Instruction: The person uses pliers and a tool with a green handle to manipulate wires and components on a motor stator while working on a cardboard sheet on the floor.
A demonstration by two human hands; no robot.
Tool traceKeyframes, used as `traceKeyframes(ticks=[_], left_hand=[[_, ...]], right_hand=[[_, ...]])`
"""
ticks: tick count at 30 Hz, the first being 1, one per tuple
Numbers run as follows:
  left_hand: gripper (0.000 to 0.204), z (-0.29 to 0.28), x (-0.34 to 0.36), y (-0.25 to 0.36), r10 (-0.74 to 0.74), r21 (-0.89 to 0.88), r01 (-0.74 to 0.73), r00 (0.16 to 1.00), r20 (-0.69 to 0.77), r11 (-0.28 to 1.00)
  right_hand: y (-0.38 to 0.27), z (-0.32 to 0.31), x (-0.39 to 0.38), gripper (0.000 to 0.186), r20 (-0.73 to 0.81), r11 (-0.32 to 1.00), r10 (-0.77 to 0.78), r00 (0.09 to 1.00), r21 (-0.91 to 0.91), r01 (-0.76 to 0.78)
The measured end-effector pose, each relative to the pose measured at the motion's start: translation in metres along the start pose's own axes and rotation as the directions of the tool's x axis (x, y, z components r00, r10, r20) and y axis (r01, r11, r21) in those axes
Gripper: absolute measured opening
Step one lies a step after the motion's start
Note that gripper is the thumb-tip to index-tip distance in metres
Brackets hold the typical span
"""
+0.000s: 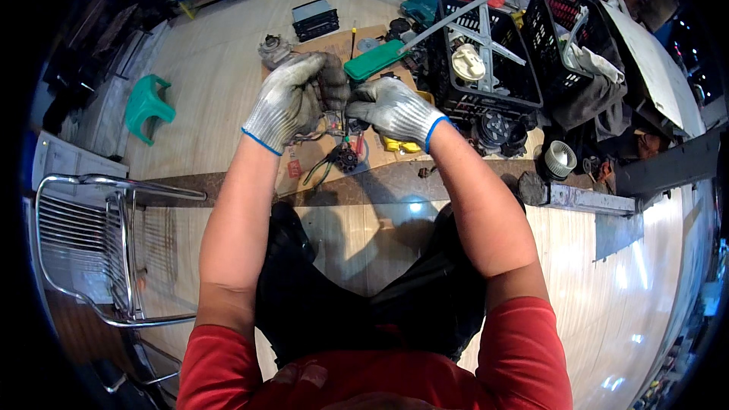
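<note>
My left hand (287, 102), in a grey-white work glove with a blue cuff, is closed around a dark part (334, 85) whose kind I cannot make out. Close on its right, my right hand (396, 110), gloved the same way, has its fingers pinched together; what they hold is hidden. Below the hands, pliers with green handles (322, 168) and a round black part (346, 157) lie on flattened cardboard (304, 178). A yellow tool (400, 145) rests under my right wrist. Beyond the gloves are a long green case (374, 60) and a greyish metal part (273, 51).
Two black plastic crates (531, 91) (541, 0) with assorted parts stand at the right. A white fan wheel (560, 159) sits near a metal beam (592, 199). At left are a green stool (150, 106) and a chrome chair (83, 180). A black box-shaped unit (315, 20) lies farther off.
</note>
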State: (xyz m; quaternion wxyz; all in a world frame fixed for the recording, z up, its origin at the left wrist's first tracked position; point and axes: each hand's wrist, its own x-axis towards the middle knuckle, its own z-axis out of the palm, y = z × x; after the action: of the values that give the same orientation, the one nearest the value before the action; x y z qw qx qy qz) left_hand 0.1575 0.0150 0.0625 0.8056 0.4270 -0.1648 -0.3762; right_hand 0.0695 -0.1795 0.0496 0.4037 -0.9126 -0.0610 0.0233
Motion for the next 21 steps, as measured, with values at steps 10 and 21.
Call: traceKeyframes(ticks=[10, 21], left_hand=[[0.032, 0.027, -0.01, 0.002, -0.219, 0.643, 0.252, 0.967, -0.132, 0.724], [0.027, 0.001, -0.002, -0.007, 0.013, 0.96, -0.075, 0.997, 0.074, 0.268]], right_hand=[[-0.001, -0.026, -0.007, 0.027, -0.191, 0.987, -0.028, 0.981, -0.16, -0.003], [-0.006, -0.015, -0.007, 0.026, -0.323, 0.98, -0.175, 0.93, -0.148, 0.134]])
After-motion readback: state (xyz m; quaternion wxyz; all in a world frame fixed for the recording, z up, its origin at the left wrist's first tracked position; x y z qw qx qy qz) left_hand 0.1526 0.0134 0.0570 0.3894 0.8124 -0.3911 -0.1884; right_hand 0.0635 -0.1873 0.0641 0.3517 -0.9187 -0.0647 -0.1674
